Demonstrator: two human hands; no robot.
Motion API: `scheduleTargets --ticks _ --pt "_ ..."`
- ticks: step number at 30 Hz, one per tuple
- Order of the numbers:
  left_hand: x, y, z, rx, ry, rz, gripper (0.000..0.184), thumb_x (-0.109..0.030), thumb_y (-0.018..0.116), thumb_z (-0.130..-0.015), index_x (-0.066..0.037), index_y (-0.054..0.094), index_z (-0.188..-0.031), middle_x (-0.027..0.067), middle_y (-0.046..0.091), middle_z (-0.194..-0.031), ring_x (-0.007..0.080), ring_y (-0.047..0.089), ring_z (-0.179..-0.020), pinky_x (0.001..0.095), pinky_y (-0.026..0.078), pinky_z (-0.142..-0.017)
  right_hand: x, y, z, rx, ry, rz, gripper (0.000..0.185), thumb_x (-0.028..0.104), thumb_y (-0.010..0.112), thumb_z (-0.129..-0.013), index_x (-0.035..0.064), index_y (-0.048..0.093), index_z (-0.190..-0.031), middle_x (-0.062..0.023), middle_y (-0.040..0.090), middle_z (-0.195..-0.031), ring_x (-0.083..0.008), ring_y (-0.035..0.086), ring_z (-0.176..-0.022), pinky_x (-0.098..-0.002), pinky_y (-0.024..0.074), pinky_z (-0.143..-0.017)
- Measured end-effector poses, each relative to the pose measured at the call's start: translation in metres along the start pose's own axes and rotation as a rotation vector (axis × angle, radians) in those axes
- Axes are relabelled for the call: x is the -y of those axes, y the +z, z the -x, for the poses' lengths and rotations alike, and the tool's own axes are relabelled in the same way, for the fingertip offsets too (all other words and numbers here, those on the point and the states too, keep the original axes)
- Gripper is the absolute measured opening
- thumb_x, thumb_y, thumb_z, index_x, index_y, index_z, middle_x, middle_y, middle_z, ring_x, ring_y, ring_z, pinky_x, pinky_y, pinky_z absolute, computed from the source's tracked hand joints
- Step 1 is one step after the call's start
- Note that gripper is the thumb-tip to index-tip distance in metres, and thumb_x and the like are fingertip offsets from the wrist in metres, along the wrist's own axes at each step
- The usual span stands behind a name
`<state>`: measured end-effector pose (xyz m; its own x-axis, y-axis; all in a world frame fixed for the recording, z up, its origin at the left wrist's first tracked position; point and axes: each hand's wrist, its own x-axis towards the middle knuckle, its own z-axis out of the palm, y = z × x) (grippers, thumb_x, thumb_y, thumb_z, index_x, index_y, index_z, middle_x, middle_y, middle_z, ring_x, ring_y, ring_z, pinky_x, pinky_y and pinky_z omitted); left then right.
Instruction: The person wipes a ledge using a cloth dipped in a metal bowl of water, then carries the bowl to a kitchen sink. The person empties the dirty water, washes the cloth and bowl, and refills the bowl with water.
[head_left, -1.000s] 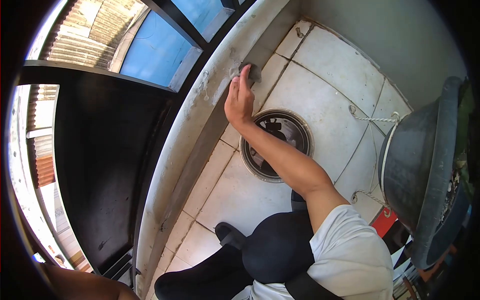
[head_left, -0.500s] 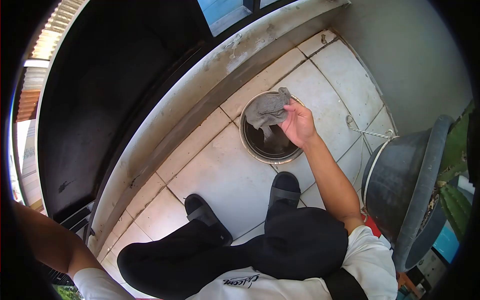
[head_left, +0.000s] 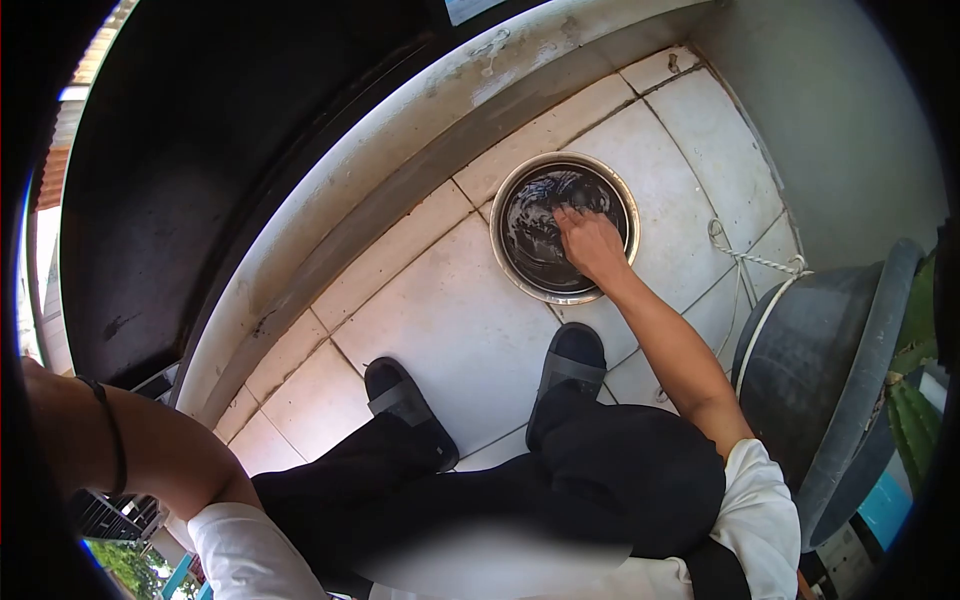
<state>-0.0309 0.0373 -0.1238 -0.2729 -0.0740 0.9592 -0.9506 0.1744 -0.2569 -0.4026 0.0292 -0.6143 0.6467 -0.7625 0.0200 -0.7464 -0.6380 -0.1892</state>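
Observation:
My right hand [head_left: 592, 245] reaches down into a round metal basin [head_left: 518, 282] on the tiled floor. Its fingers are curled together and their tips dip into dark, rippling water [head_left: 535, 235]. The grey rag they hold is sunk in that water and hardly shows. On the left side, my left forearm [head_left: 165, 450], with a thin black band near the wrist, runs out past the dark edge of the view, and the hand itself does not show.
My feet in black sandals [head_left: 405, 410] stand on white tiles [head_left: 440, 300] before the basin. A curved, stained ledge [head_left: 330, 210] runs behind. On the right are a large dark plant pot [head_left: 810, 350] with a white rope [head_left: 765, 262] and a spiny green plant [head_left: 912, 425].
My right hand has lowered from above the basin into the water, taking the grey rag under. The left forearm shows more, and the view has shifted slightly.

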Motion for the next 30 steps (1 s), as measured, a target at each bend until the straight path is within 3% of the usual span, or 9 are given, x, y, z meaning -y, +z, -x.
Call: scheduleTargets --ticks 5,17,19,21,22,23,25,27,30 --pt "-0.033 0.013 0.034 -0.004 -0.014 0.285 0.068 -0.024 0.059 -0.087 0.009 0.028 -0.139 0.0220 0.059 -0.116 0.0234 0.061 -0.097 0.0293 0.050 -0.075 0.011 -0.027 -0.017 -0.154 0.061 -0.126 0.019 0.015 0.060 -0.087 0.0020 0.068 -0.097 -0.0131 0.064 -0.077 -0.0287 0.064 -0.074 -0.0412 0.0500 -0.068" --pt "-0.063 0.042 0.081 0.326 -0.167 0.698 0.066 -0.020 0.053 -0.095 0.005 0.018 -0.145 0.0210 0.060 -0.108 0.0079 0.052 -0.064 0.0157 0.039 -0.058 0.011 -0.030 -0.010 -0.181 0.089 -0.234 0.011 0.011 0.059 -0.084 0.0017 0.064 -0.081 -0.0159 0.063 -0.079 -0.0327 0.065 -0.074 -0.0436 0.0510 -0.067" --pt "-0.070 0.042 0.095 0.450 -0.208 0.710 0.041 -0.015 0.050 -0.096 0.004 0.040 -0.131 0.0197 0.064 -0.109 0.0169 0.059 -0.084 0.0254 0.045 -0.074 0.007 -0.015 -0.004 -0.035 0.087 -0.193 0.010 0.011 0.061 -0.083 0.0020 0.064 -0.082 -0.0154 0.063 -0.079 -0.0332 0.064 -0.073 -0.0439 0.0506 -0.067" --pt "-0.077 0.036 0.109 0.651 -0.228 0.660 0.028 -0.009 0.047 -0.096 0.003 0.061 -0.117 0.0184 0.067 -0.110 0.0260 0.066 -0.103 0.0350 0.050 -0.091 0.011 -0.026 -0.009 -0.218 0.137 -0.308 0.009 0.012 0.061 -0.083 0.0030 0.064 -0.083 -0.0154 0.062 -0.079 -0.0342 0.064 -0.074 -0.0442 0.0503 -0.066" --pt "-0.102 0.041 0.126 0.670 -0.411 0.796 0.031 -0.009 0.048 -0.095 0.002 0.058 -0.123 0.0157 0.068 -0.106 0.0195 0.066 -0.099 0.0284 0.049 -0.088 0.014 -0.030 -0.010 -0.307 0.164 -0.367 0.009 0.012 0.062 -0.083 0.0034 0.064 -0.083 -0.0154 0.062 -0.080 -0.0346 0.063 -0.074 -0.0443 0.0502 -0.066" --pt "-0.128 0.050 0.148 0.638 -0.640 0.906 0.029 -0.020 0.067 -0.088 -0.007 0.063 -0.113 0.0030 0.065 -0.082 0.0144 0.058 -0.067 0.0256 0.045 -0.063 0.014 -0.028 -0.009 -0.228 0.225 -0.408 0.009 0.012 0.061 -0.085 0.0031 0.064 -0.084 -0.0168 0.062 -0.081 -0.0378 0.062 -0.076 -0.0452 0.0503 -0.067" --pt "-0.172 0.047 0.180 1.161 -1.039 0.751 0.029 -0.022 0.065 -0.086 -0.004 0.061 -0.109 0.0050 0.063 -0.078 0.0134 0.057 -0.066 0.0277 0.045 -0.062 0.008 -0.023 -0.007 -0.119 0.226 -0.461 0.011 0.012 0.060 -0.086 0.0020 0.064 -0.085 -0.0185 0.063 -0.082 -0.0391 0.062 -0.077 -0.0462 0.0498 -0.068" --pt "-0.200 0.051 0.247 1.810 -1.136 0.629 0.054 -0.048 0.056 -0.087 -0.002 0.060 -0.115 0.0141 0.070 -0.094 0.0288 0.068 -0.084 0.0383 0.050 -0.076 0.006 -0.028 -0.011 -0.135 0.244 -0.581 0.014 0.013 0.060 -0.087 0.0000 0.064 -0.087 -0.0210 0.063 -0.084 -0.0416 0.061 -0.079 -0.0474 0.0485 -0.070" --pt "-0.252 0.036 0.344 2.145 -1.106 0.498 0.081 -0.065 0.047 -0.086 0.007 0.052 -0.122 0.0269 0.064 -0.112 0.0359 0.063 -0.108 0.0427 0.048 -0.090 0.013 -0.069 -0.017 -0.076 0.322 -0.734 0.016 0.016 0.064 -0.085 0.0047 0.069 -0.095 -0.0170 0.060 -0.078 -0.0343 0.060 -0.069 -0.0432 0.0480 -0.067"
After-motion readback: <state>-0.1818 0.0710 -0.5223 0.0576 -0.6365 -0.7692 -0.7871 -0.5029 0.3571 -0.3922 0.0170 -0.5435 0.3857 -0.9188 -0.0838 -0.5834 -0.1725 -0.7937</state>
